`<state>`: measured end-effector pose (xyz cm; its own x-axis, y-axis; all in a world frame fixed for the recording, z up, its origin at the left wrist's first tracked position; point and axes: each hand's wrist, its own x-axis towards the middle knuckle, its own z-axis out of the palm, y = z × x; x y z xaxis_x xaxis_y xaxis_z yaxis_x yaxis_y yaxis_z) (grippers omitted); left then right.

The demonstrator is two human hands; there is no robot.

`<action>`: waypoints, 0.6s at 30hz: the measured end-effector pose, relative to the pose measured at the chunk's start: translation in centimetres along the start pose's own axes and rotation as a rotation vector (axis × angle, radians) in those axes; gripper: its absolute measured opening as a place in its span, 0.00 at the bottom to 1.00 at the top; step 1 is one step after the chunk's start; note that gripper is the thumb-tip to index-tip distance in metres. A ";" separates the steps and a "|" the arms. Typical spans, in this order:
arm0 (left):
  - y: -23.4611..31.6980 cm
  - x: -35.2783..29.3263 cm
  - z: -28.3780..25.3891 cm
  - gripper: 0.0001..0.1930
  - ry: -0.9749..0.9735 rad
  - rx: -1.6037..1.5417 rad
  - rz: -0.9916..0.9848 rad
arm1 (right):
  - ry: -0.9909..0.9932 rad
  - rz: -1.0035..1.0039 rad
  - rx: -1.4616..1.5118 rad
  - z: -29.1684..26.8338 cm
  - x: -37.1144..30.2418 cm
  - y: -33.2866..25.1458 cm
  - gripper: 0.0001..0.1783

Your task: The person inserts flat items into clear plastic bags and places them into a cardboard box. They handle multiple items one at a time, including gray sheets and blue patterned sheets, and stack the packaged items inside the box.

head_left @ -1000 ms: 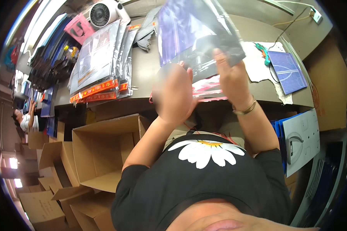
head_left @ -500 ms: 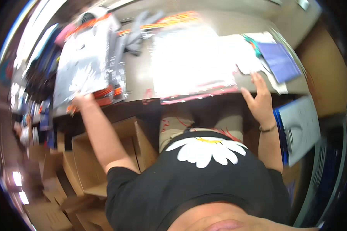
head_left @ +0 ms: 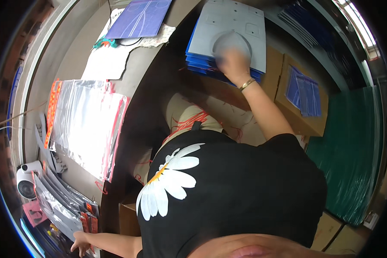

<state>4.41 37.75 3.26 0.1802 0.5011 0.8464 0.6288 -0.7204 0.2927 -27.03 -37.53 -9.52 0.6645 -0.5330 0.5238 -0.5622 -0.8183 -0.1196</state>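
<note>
My right hand (head_left: 235, 66) reaches onto a pale grey panel (head_left: 241, 21) with a rounded darker grey shape, on top of a stack of blue sheets (head_left: 198, 63). Motion smears its fingers, so I cannot make out whether they grip the panel. Down at the lower left, my left hand (head_left: 80, 243) has its fingers apart and holds nothing. Beside it lies a pile of grey items in clear plastic packaging (head_left: 64, 206) with orange-red ends. Clear plastic bags with red edges (head_left: 86, 124) lie flat on the table between the two hands.
A blue-violet folded piece (head_left: 139, 19) and green-handled scissors (head_left: 104, 42) lie on white cloth at the table's far end. A small white fan (head_left: 26, 185) stands near the packaged pile. On the right are a cardboard box (head_left: 281, 114) and a green plastic-wrapped stack (head_left: 348, 159).
My body and view have turned right. My right hand has gone from the table's edge to the grey panel. My left hand has come off the packaged pile.
</note>
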 end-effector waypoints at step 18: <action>26.5 -27.8 -31.9 0.14 -1.690 -2.273 1.285 | 0.072 -0.787 0.220 -32.2 7.3 -10.8 0.37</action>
<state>-8.11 -10.53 1.66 0.0761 -0.8283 0.5551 -0.4733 0.4600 0.7513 -31.98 -25.62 22.76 0.7864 0.2238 0.5757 0.1699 -0.9745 0.1468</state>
